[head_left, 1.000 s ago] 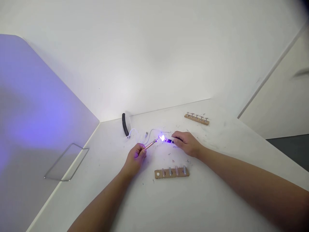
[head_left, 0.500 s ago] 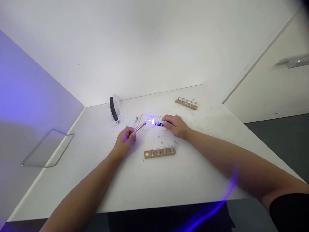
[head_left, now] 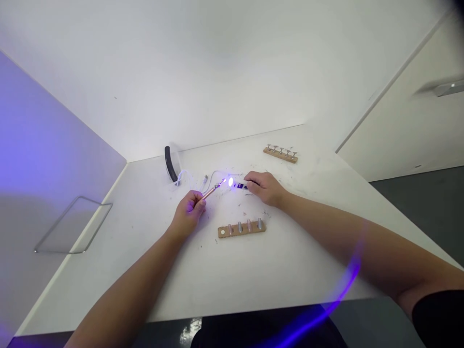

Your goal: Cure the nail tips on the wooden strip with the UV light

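- Centrally, the left grip was closed on a slim copper-coloured pen-shaped tool, which ran from between the thumb and fingers up and to the right.
- Opposite it, the right grip was closed over the rear of a dark handheld device, whose front end gave off a bright violet-white light.
- Between the two hands, the tip of the pen-shaped tool sat just beside that light; the glare hid whether they touched.
- Both forearms reached in from the bottom of the view and angled toward each other, with the wrists low and the hands close together above the tabletop.
- Behind the hands, a thin white cable looped across the tabletop toward a curved black-and-white object near the back edge.
- Just below the hands lay a wooden strip with a row of metal studs; a similar strip lay farther back, to the right.
- Small dark specks of debris were scattered around the hands.
- To the left stood a violet-lit panel with a thin rectangular wire frame against it.
- To the right, a door with a metal handle rose above a dark floor.
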`<action>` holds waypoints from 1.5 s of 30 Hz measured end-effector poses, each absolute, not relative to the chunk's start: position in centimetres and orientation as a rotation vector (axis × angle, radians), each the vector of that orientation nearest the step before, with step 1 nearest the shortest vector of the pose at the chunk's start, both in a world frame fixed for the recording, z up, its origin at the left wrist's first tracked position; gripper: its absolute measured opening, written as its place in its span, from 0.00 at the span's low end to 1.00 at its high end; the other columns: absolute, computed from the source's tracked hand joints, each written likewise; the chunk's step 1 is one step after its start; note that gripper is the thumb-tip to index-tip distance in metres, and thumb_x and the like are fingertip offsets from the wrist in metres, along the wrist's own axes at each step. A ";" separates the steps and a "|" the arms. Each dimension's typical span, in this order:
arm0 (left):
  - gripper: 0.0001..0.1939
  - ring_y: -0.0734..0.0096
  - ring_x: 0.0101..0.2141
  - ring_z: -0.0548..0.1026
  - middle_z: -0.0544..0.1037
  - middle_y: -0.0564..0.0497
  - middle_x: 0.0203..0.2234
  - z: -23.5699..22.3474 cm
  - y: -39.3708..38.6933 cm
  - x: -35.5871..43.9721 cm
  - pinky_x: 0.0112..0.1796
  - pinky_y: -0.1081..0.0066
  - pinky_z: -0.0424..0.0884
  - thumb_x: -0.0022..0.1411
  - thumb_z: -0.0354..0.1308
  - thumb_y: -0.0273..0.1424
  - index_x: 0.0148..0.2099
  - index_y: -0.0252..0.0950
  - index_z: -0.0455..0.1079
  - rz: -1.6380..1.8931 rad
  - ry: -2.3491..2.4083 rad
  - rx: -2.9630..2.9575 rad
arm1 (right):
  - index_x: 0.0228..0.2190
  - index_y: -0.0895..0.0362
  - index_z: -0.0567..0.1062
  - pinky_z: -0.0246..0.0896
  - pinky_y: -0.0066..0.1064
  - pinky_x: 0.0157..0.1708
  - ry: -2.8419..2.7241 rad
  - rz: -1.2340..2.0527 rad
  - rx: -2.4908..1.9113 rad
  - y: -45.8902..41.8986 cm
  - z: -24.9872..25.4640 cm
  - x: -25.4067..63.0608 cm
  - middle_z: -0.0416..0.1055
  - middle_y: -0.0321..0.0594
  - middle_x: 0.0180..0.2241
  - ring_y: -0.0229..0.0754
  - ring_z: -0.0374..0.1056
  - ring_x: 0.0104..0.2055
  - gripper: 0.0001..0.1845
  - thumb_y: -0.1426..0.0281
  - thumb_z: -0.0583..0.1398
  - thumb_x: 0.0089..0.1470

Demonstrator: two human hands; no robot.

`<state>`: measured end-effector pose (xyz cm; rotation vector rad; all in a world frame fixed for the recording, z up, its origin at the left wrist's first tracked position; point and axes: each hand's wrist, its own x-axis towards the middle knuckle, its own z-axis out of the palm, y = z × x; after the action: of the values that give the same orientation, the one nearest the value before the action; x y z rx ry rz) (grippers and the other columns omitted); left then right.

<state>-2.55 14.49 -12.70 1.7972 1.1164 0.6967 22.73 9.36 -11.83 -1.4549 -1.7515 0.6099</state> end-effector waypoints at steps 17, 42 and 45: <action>0.08 0.78 0.21 0.58 0.63 0.57 0.20 -13.1 14.7 -2.6 0.25 0.76 0.56 0.57 0.47 0.36 0.31 0.36 0.57 0.670 1.097 1.812 | 0.27 0.57 0.68 0.53 0.28 0.26 -1.770 0.596 -1.422 9.3 -11.9 22.9 0.65 0.34 0.21 0.35 0.59 0.24 0.14 0.62 0.49 0.54; 0.18 0.75 0.22 0.61 0.63 0.55 0.19 -12.8 14.5 -2.4 0.28 0.73 0.57 0.60 0.40 0.42 0.27 0.35 0.59 0.592 1.097 1.966 | 0.28 0.56 0.67 0.53 0.28 0.25 -1.804 0.579 -1.419 9.6 -12.7 23.1 0.64 0.34 0.22 0.35 0.59 0.24 0.15 0.60 0.48 0.54; 0.18 0.75 0.22 0.60 0.62 0.55 0.19 -13.0 14.4 -2.3 0.27 0.73 0.57 0.61 0.40 0.43 0.28 0.35 0.59 0.576 1.097 1.955 | 0.27 0.56 0.67 0.52 0.28 0.25 -1.800 0.559 -1.408 9.6 -12.7 23.1 0.62 0.34 0.21 0.35 0.58 0.23 0.15 0.60 0.48 0.54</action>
<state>-2.33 14.44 -13.00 1.9551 1.0972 0.5764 23.08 9.62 -12.65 -1.4083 -1.7996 0.5586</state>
